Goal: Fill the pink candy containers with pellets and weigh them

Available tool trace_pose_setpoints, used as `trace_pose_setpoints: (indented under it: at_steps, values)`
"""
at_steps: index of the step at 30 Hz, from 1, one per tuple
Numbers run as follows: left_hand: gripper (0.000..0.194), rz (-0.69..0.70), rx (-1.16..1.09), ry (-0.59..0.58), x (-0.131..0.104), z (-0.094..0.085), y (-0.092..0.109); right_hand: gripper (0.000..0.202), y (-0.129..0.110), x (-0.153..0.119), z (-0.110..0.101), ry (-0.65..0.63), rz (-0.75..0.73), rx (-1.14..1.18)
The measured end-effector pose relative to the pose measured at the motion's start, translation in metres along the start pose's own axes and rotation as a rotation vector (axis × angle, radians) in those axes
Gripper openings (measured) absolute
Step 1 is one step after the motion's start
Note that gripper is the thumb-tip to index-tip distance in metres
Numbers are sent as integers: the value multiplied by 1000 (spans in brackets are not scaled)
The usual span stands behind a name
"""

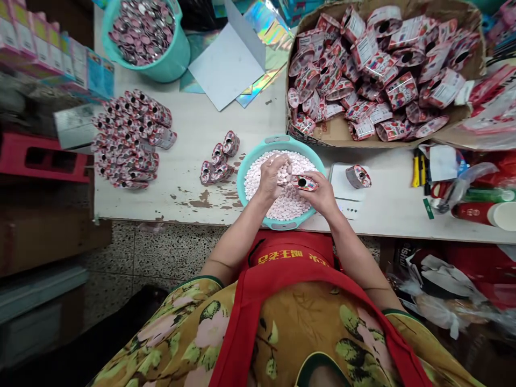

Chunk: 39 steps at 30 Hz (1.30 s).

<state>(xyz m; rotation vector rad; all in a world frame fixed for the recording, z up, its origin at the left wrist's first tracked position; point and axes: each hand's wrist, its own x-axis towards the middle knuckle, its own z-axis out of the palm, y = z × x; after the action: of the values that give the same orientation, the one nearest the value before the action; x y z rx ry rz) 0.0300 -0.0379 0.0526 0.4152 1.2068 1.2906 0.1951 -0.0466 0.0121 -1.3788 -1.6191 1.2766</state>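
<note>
My left hand [272, 173] is curled around a handful of small pale pink candies [284, 173] above a turquoise basin [243, 200]. Loose candies [288, 207] of the same kind fill much of the basin. In my right hand [322, 192] is a small printed container [305, 183] with a dark round hole facing up, its rim close to the left hand's fingers. Another such container [358, 176] rests on a small white scale [342, 188] to the right. Several more containers [221, 173] stand in a small group left of the basin.
A cardboard box [342, 141] heaped with printed containers stands at the back right. Many containers [133, 140] are packed together at the left. A turquoise bucket [183, 54] of shiny round lids, white card [228, 64] and a yellow cutter [415, 171] also lie on the table.
</note>
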Motion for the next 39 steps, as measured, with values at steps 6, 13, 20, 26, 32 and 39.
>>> trace_pose_setpoints:
  at_steps: [6, 13, 20, 26, 32, 39]
  values:
    - [41, 143, -55, 92, 2, 16, -8, 45, -19, 1, 30, -38, 37, -109]
    - [46, 195, -37, 155, 15, 17, -16, 40, -23, 7, 31, 15, 90, -161]
    - [44, 137, 2, 163, 20, 21, -12, 40, -33, 10, 26, 6, 161, -212]
    - [41, 157, 47, 153, 21, 25, -7, 46, -36, 7, 21, 3, 122, -213]
    - [41, 140, 49, 135, 20, 31, -5, 43, -31, 6, 14, 4, 103, -192]
    - [39, 131, 67, 94, 15, 36, -9, 45, -22, 4, 10, -28, 102, -105]
